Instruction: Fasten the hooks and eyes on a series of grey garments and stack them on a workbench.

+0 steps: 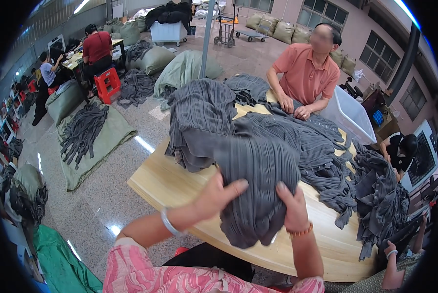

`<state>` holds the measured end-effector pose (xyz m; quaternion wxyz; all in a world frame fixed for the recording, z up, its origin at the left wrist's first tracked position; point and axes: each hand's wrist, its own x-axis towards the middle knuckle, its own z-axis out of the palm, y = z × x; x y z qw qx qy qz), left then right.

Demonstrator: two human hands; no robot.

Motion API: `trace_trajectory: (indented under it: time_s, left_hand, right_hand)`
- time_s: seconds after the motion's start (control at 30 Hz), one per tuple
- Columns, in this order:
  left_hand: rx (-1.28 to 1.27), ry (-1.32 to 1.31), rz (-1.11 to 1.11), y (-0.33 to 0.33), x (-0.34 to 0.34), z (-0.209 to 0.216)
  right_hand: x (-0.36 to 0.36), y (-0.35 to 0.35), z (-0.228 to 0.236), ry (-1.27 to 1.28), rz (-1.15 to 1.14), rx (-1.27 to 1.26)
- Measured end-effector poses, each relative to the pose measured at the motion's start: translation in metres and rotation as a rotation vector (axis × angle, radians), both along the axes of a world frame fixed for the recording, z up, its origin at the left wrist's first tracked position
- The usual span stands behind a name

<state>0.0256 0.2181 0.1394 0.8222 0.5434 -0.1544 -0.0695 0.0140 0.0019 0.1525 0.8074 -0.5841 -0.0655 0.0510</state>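
Above the near side of a pale wooden table [153, 188], a ribbed dark grey cloth [258, 190] is held up between a person's two bare hands, its upper part slightly blurred and its uneven lower edge hanging down. The left hand [216, 195] is partly closed, gripping the cloth's left side: the thumb lies across the front, and the fingers are mostly hidden behind. The right hand [295, 207] grips the opposite side in the same way, thumb pressed on the front, fingers curled out of sight behind the edge. A pale bangle [169, 222] circles the left wrist, a beaded bracelet [301, 229] the right.

Just beyond the cloth, toward the left, stands a tall stack of similar grey fabric [199, 112]; whether the two touch is unclear. Loose grey pieces [321, 158] spread over the table to the right. Across the table, a co-worker in a salmon-coloured shirt [304, 68] has both hands on grey fabric, near a white bin [353, 115]. Farther left, more grey pieces [84, 127] lie on a green sheet [114, 134] near a red stool [107, 85].
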Motion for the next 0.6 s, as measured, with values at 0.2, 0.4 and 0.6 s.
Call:
trace_trajectory:
  time_s: [0.2,0.4,0.6]
  left_hand:
    - [-0.092,0.052,-0.071,0.089,0.125,0.092]
    - [0.258,0.173,0.43,0.162,0.268,0.016]
    - [0.329,0.132,0.692,0.186,0.279,-0.035]
  right_hand:
    - [0.14,0.08,0.065,-0.07,0.157,0.203]
    - [0.286,0.15,-0.031,0.069,-0.044,-0.226]
    - [0.301,0.16,-0.055,-0.166,-0.099,-0.435]
